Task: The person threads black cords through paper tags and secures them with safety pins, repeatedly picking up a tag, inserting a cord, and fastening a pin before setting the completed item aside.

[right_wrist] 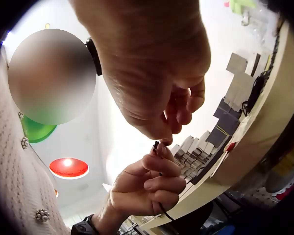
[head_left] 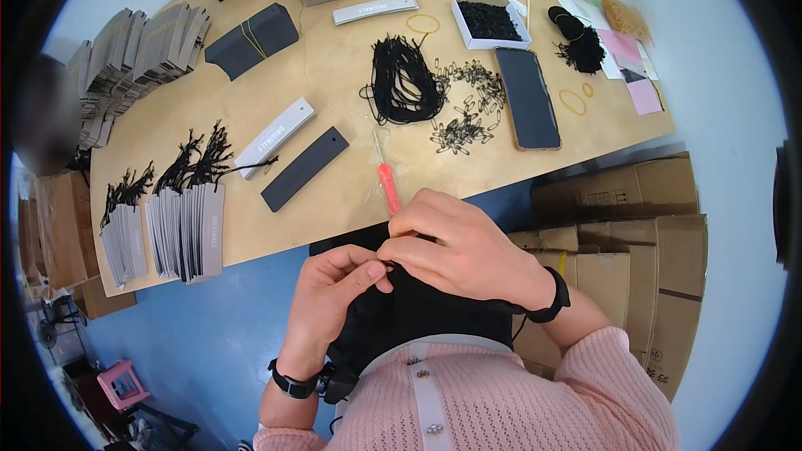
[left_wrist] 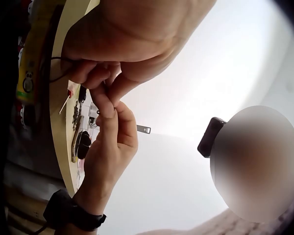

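Observation:
Both hands meet fingertip to fingertip over the black-clad lap, just off the table's near edge. My left hand (head_left: 330, 288) pinches a thin black cord (right_wrist: 157, 146) between thumb and forefinger. From its curled fingers a length of the cord hangs out in the right wrist view. Thumb and forefinger of my right hand (head_left: 464, 255) pinch the cord at the same spot, coming from above. Fingers largely hide the pinched part in the head view. Just beyond the right hand lies a red-handled tool (head_left: 389, 188) with a thin metal shaft.
On the table (head_left: 334, 184) lie a black cord bundle (head_left: 405, 79), small metal pins (head_left: 464, 129), a phone (head_left: 528, 100) and a white box (head_left: 489, 23) of black bits. Corded tag stacks (head_left: 188, 230) stand at left. Cardboard boxes (head_left: 622, 259) lean at right.

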Demonstrator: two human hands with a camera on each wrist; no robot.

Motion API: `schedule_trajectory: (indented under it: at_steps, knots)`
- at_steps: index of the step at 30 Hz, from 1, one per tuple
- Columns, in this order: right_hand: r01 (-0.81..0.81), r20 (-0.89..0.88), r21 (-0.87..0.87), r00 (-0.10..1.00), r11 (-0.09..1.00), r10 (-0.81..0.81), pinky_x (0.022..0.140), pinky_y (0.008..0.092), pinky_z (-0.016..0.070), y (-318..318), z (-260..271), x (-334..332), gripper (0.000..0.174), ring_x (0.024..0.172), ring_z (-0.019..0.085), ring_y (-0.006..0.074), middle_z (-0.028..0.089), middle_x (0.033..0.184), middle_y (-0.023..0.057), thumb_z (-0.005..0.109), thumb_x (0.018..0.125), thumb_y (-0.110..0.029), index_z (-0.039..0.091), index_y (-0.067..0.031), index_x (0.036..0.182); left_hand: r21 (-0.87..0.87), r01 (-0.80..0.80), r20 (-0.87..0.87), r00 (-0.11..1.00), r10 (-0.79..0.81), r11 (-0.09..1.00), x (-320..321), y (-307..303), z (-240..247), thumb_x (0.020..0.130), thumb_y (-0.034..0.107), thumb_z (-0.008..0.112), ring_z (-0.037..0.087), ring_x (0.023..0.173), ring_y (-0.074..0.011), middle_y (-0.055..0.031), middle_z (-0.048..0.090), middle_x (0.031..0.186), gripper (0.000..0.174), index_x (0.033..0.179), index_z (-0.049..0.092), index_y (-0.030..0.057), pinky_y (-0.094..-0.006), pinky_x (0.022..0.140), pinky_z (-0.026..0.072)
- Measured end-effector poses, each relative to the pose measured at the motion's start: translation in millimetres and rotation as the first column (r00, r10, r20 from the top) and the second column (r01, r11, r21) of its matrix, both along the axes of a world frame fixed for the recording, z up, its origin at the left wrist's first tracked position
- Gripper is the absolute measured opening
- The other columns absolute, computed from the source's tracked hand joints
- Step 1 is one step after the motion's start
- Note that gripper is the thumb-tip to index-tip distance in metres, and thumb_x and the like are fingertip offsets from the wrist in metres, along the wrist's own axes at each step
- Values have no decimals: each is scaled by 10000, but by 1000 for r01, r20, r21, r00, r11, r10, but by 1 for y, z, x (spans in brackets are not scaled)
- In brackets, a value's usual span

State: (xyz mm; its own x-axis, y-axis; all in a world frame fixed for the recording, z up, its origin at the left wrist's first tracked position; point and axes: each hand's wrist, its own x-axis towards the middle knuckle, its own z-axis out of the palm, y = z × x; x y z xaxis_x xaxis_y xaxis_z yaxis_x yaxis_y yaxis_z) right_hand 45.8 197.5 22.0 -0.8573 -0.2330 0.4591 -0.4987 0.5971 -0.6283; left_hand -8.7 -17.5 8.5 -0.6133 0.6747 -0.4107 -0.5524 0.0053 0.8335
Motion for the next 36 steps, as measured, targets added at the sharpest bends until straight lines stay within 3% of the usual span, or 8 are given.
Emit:
schedule_trajectory:
  at_steps: [6, 9, 11, 12, 18, 31, 33, 36]
  knots:
    - [-14, -29, 33, 999, 999, 15, 696, 363, 480, -5, -6, 1, 241, 814, 576, 249, 569, 904, 52, 772, 724, -57, 663, -59, 940, -53, -79, -86, 994, 74, 995, 7, 2, 4, 958, 76, 663, 659, 826, -114, -68, 724, 886, 133, 1019, 699, -37, -263, 793, 519]
    - [-15, -42, 147, 999, 989, 22, 714, 366, 473, -6, -7, 0, 237, 822, 578, 253, 567, 900, 52, 772, 721, -66, 656, -57, 928, -248, -106, -329, 944, 20, 963, 11, 10, 8, 925, 33, 673, 662, 773, -149, -66, 704, 839, 88, 985, 687, -31, -284, 732, 520]
    - [-20, -46, 234, 998, 972, 32, 723, 365, 468, -6, -8, -3, 232, 825, 579, 254, 568, 900, 53, 772, 725, -70, 654, -58, 925, -364, -259, -906, 320, -276, 895, 10, 13, 7, 865, -6, 695, 640, 709, -209, -89, 649, 795, 81, 939, 668, -22, -306, 658, 495]
    - [-16, -18, 239, 1000, 971, 21, 721, 363, 462, -6, -10, -4, 227, 831, 580, 252, 570, 904, 53, 774, 731, -76, 653, -59, 921, -298, -296, -934, 286, -213, 908, 12, 17, 3, 814, -32, 700, 602, 687, -269, -120, 596, 786, 98, 901, 662, -8, -329, 620, 467]
    - [128, -82, 58, 989, 990, -123, 698, 354, 439, -13, -10, 0, 221, 813, 566, 242, 551, 883, 55, 782, 732, -86, 640, -61, 900, -224, -240, -643, 765, 42, 945, 9, 8, -7, 879, -10, 685, 531, 704, -108, -39, 594, 809, 59, 937, 674, -15, -244, 612, 412]
    - [229, 92, -105, 971, 968, -220, 694, 385, 477, -22, -17, 3, 198, 778, 556, 284, 527, 834, 81, 726, 716, -10, 560, -55, 814, -127, -208, -469, 874, 126, 970, 16, 8, -8, 920, 0, 683, 504, 770, -64, -9, 583, 895, 133, 1047, 710, -27, -205, 672, 390]
    - [242, 172, -174, 962, 954, -213, 677, 385, 479, -19, -15, 3, 197, 775, 561, 286, 529, 829, 85, 715, 708, -2, 557, -51, 815, -52, -186, -148, 973, 177, 981, 15, 6, -5, 925, 12, 677, 506, 790, -66, 8, 559, 879, 176, 1094, 721, -16, -202, 691, 389]
    - [256, 273, -281, 945, 925, -178, 650, 384, 482, -15, -13, 5, 197, 771, 571, 289, 535, 822, 89, 701, 698, 10, 554, -42, 818, -32, -163, -76, 984, 160, 986, 14, 5, 2, 937, 19, 657, 506, 801, -67, 24, 522, 859, 200, 1124, 723, -4, -199, 715, 395]
